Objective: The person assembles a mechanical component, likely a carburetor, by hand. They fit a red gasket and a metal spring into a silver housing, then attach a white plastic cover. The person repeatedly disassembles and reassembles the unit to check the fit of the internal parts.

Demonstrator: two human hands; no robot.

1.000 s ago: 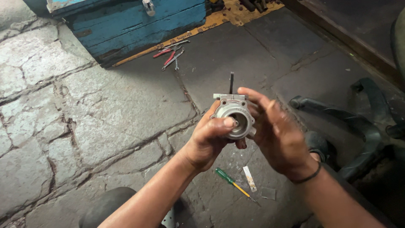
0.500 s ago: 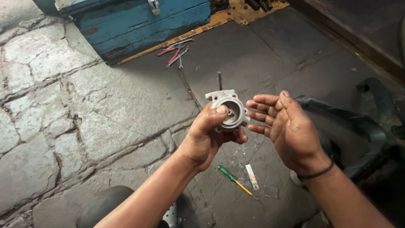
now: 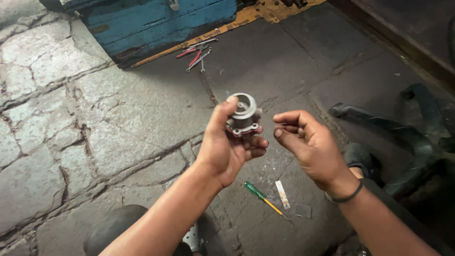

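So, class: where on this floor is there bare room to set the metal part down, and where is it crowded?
Bare: the stone slabs left of the left hand, between the blue toolbox and the knee. Crowded: the pliers by the toolbox, the green screwdriver and small strip beneath the right hand, black hoses on the right.

Long yellow printed strip (image 3: 227,24) lies before blue box (image 3: 156,19).

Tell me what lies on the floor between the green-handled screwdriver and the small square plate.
In the head view, a narrow pale strip lies between the screwdriver and the square plate.
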